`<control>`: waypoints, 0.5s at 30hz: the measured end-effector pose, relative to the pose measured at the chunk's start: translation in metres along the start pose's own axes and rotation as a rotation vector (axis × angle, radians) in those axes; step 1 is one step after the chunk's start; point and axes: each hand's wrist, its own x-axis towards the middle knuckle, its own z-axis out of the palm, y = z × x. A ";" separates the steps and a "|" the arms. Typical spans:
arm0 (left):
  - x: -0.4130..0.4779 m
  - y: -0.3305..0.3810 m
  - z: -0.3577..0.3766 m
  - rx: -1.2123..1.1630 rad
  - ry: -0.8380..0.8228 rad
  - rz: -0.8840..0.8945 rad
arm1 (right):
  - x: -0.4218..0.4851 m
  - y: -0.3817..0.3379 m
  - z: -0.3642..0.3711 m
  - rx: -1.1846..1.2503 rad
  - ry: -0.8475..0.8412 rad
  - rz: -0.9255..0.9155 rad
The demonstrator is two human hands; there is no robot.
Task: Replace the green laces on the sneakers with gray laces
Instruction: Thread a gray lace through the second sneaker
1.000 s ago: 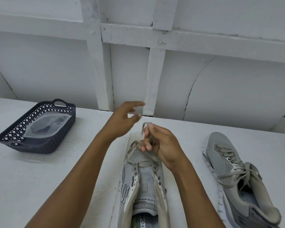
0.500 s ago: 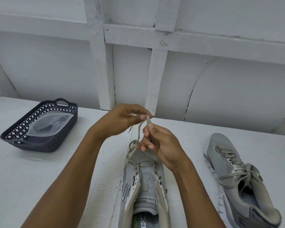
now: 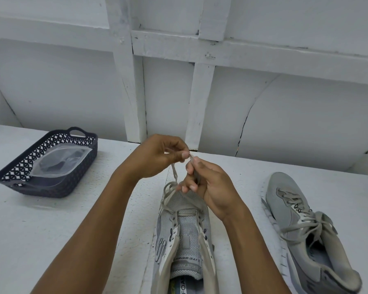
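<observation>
A grey sneaker lies in front of me, toe pointing away, tongue exposed, most eyelets unlaced. A pale grey-green lace runs through its lowest eyelets and rises to my hands. My left hand pinches the lace end between thumb and forefinger above the toe. My right hand grips the other strand just to the right, fingers curled round it. The two hands almost touch. A second grey sneaker lies to the right, fully laced and tied.
A dark latticed basket stands at the left on the white table and holds a clear plastic bag with dark contents. A white panelled wall rises right behind the table.
My left hand, open and raised a second ago, came down and pinched the lace end beside my right hand. The right hand kept its hold on the lace.
</observation>
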 end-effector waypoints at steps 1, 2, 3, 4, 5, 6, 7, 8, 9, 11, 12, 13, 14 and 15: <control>0.001 -0.004 0.001 0.056 0.057 0.001 | 0.000 0.000 0.000 -0.005 0.001 -0.005; 0.003 -0.008 0.002 0.091 0.123 -0.001 | 0.000 0.000 0.000 -0.007 -0.002 -0.011; 0.006 -0.012 0.003 0.112 0.189 -0.008 | 0.000 0.001 -0.001 -0.008 -0.007 -0.016; 0.008 -0.016 0.004 0.129 0.247 -0.019 | 0.000 0.001 -0.001 -0.008 -0.014 -0.023; 0.010 -0.020 0.005 0.147 0.295 -0.036 | 0.000 0.002 -0.002 -0.006 -0.022 -0.032; 0.012 -0.025 0.007 0.169 0.337 -0.060 | 0.000 0.002 -0.002 -0.003 -0.033 -0.043; 0.013 -0.029 0.008 0.198 0.376 -0.092 | 0.000 0.002 -0.002 0.002 -0.044 -0.054; 0.015 -0.034 0.010 0.236 0.409 -0.131 | 0.000 0.001 -0.003 0.009 -0.055 -0.062; 0.016 -0.038 0.010 0.283 0.420 -0.175 | 0.000 0.001 -0.002 0.018 -0.064 -0.067; 0.016 -0.044 0.010 0.357 0.344 -0.245 | 0.001 0.002 -0.002 0.033 -0.075 -0.069; 0.015 -0.045 0.010 0.357 0.271 -0.246 | 0.001 0.002 -0.001 0.043 -0.073 -0.066; 0.013 -0.045 0.009 0.331 0.188 -0.221 | 0.001 0.002 0.000 0.060 -0.065 -0.061; 0.010 -0.043 0.008 0.290 0.096 -0.175 | 0.002 0.003 0.001 0.084 -0.055 -0.055; 0.008 -0.040 0.006 0.243 0.004 -0.122 | 0.002 0.003 0.002 0.101 -0.048 -0.051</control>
